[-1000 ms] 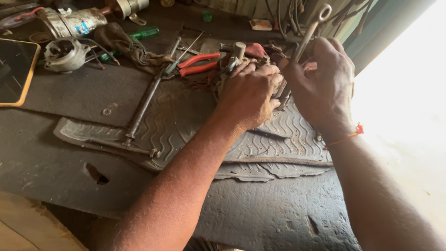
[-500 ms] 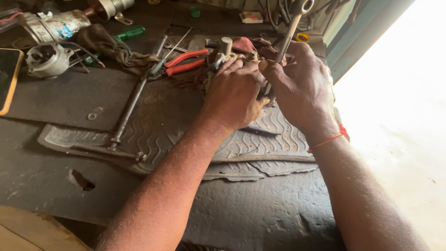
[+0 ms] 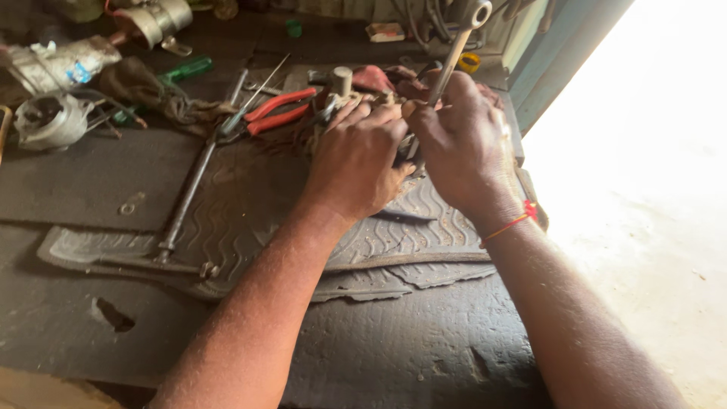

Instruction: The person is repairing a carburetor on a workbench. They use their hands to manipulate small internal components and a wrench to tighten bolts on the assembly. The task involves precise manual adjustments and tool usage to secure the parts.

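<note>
Metal wrench stands tilted in the right hand, which is clenched around its lower shaft. The left hand presses down on a small metal part, mostly hidden, on the ribbed rubber mat. Red-handled pliers lie just beside on the dark surface.

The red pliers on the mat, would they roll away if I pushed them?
Probably not: the red pliers lie flat on the ribbed rubber mat, which likely grips them. They look like stiff metal, so probably heavy for their size. The handles might swing apart when lifted.
</note>
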